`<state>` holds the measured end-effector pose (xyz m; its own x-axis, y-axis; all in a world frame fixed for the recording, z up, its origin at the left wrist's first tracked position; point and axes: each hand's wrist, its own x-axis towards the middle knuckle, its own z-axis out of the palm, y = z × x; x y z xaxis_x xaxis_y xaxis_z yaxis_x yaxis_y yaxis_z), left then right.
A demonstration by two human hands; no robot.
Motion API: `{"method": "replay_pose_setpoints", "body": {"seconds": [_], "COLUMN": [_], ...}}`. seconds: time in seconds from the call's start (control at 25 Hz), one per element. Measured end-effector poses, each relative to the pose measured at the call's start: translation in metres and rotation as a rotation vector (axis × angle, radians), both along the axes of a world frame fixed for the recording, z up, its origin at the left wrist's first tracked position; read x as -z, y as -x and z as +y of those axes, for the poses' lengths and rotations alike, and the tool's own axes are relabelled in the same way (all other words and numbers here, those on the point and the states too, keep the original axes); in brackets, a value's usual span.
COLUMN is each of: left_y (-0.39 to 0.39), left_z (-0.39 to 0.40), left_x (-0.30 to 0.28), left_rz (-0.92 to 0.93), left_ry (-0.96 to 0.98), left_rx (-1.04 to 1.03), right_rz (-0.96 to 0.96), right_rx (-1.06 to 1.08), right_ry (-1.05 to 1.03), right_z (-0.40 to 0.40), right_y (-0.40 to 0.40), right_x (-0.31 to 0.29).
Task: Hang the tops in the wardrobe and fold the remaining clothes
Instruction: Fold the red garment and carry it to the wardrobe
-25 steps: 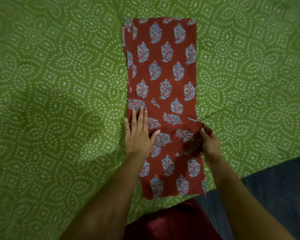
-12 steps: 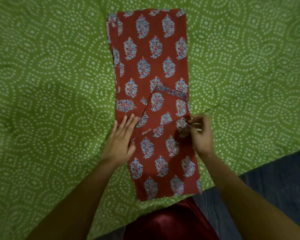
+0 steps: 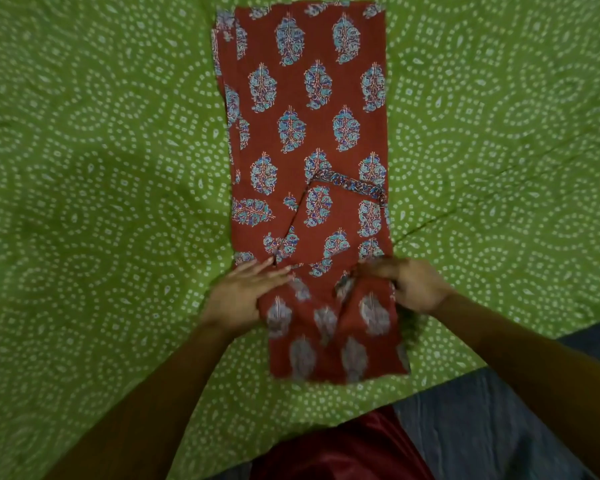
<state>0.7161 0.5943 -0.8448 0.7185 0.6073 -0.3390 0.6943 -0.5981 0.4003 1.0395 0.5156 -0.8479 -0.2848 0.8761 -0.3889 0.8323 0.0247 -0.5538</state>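
Garment (image 3: 312, 133) lying lengthwise on the green bedsheet (image 3: 101, 202). My left hand (image 3: 243, 292) is pressing flat to anchor the fold; my right hand (image 3: 413, 285) is pinching the near edge for lifting over.

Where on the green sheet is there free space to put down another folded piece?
The green sheet lies bare left of the red printed garment, and again right of it, up to the blue fabric near the person. The near middle is crowded: the left hand and right hand work on the garment.
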Motion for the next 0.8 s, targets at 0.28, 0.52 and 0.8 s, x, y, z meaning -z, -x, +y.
{"method": "replay_pose_setpoints", "body": {"seconds": [0.28, 0.52, 0.8], "left_y": [-0.073, -0.067, -0.019], "left_z": [0.104, 0.109, 0.035], "left_x": [-0.029, -0.027, -0.056], "left_rz": [-0.170, -0.323, -0.170], "left_ry": [0.844, 0.951, 0.715], "left_rx": [-1.214, -0.948, -1.056], "right_rz": [0.633, 0.841, 0.675], "right_rx": [1.024, 1.032, 1.086], "right_ry": [0.828, 0.800, 0.628], "right_z": [0.115, 0.114, 0.007], "right_y": [-0.002, -0.010, 0.014], "right_x": [-0.023, -0.020, -0.028]}}
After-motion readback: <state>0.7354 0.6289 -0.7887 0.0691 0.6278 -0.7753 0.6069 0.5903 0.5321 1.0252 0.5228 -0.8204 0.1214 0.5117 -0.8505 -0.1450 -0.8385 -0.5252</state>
